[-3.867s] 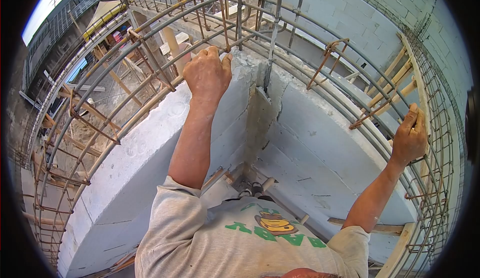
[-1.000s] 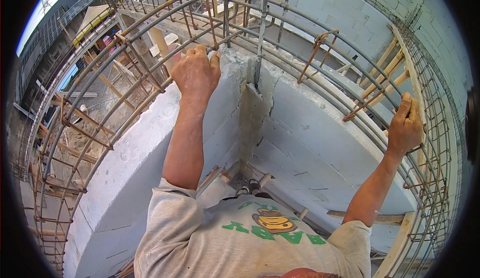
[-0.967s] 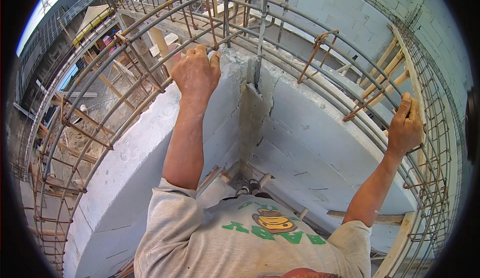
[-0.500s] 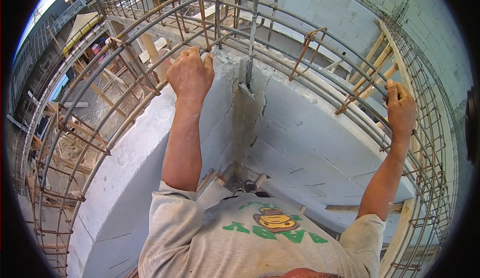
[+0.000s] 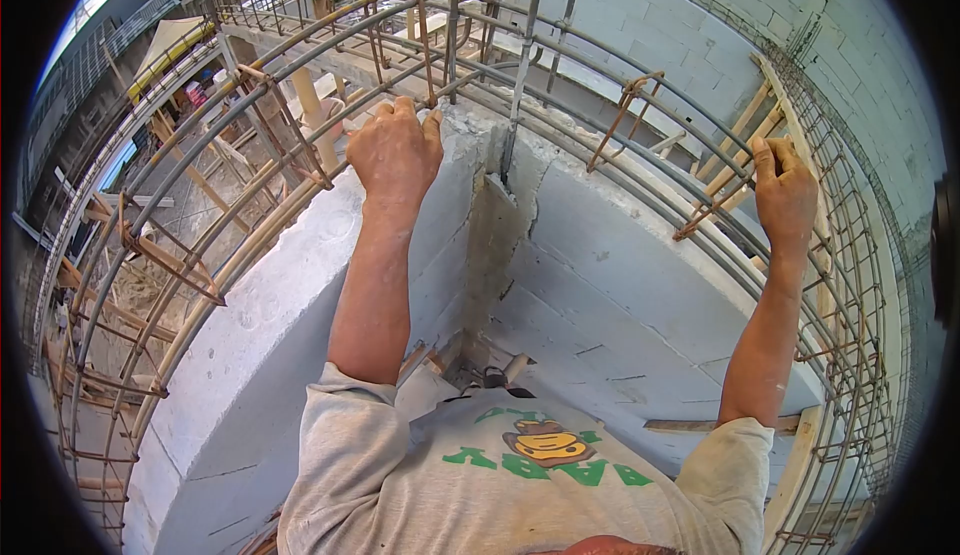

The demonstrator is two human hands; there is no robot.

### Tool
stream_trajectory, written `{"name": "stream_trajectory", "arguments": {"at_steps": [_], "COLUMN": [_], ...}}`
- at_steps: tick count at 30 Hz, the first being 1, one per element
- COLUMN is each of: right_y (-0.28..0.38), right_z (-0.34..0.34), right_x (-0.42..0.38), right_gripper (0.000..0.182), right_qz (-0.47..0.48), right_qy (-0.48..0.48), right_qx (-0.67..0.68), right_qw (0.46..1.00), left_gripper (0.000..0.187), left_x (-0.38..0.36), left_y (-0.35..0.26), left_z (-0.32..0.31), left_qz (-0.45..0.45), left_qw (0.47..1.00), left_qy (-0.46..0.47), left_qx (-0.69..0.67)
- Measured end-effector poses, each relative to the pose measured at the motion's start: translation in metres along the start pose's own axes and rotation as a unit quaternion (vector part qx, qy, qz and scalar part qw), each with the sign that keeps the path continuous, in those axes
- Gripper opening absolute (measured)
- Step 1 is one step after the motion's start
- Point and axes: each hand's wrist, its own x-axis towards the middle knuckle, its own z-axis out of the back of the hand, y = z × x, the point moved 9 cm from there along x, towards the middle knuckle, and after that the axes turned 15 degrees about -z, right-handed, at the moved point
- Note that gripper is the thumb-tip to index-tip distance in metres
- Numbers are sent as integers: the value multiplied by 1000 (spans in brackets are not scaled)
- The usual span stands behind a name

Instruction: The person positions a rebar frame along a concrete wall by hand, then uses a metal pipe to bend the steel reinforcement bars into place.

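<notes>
My left hand [image 5: 396, 153] is closed at the top of the wall corner, its fingers curled over a rebar of the left-hand cage [image 5: 262, 205]. The fingertips are hidden behind the hand. Out to the right, my right hand [image 5: 786, 195] pinches an upper bar of the right-hand rebar cage [image 5: 655, 167], thumb and fingers on the steel. A rusty stirrup [image 5: 712, 210] crosses the bars just left of it. Both cages run above the white block walls, which meet at a grey mortar corner [image 5: 495, 240] between my arms.
Vertical bars [image 5: 526, 45] rise from the corner. Timber pieces [image 5: 738, 145] stand behind the right wall, and a wooden plank [image 5: 800, 475] leans at lower right. Beyond the left cage, the ground lies lower, with timber props [image 5: 200, 187]. A block wall [image 5: 660, 30] stands behind.
My right hand has shifted left along the bar, closer to the stirrup. My left hand keeps its place at the corner. The view has shifted slightly.
</notes>
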Motion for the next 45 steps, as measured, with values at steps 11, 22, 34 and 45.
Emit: {"name": "stream_trajectory", "arguments": {"at_steps": [11, 22, 34, 45], "right_y": [3, 4, 25, 109], "right_z": [11, 9, 0, -90], "right_x": [-12, -6, 27, 43], "right_gripper": [29, 29, 33, 26], "right_qz": [49, 52, 64, 170], "right_qy": [-102, -58, 68, 412], "right_qx": [24, 28, -32, -182], "right_qw": [993, 997, 995, 876], "left_gripper": [38, 39, 37, 37], "left_x": [-1, 0, 0, 0], "left_y": [1, 3, 0, 4], "left_z": [-1, -6, 1, 3], "left_qz": [6, 11, 10, 10], "left_qw": [1000, 999, 1000, 999], "left_qy": [17, 34, 12, -23], "left_qx": [-9, -10, -10, -27]}}
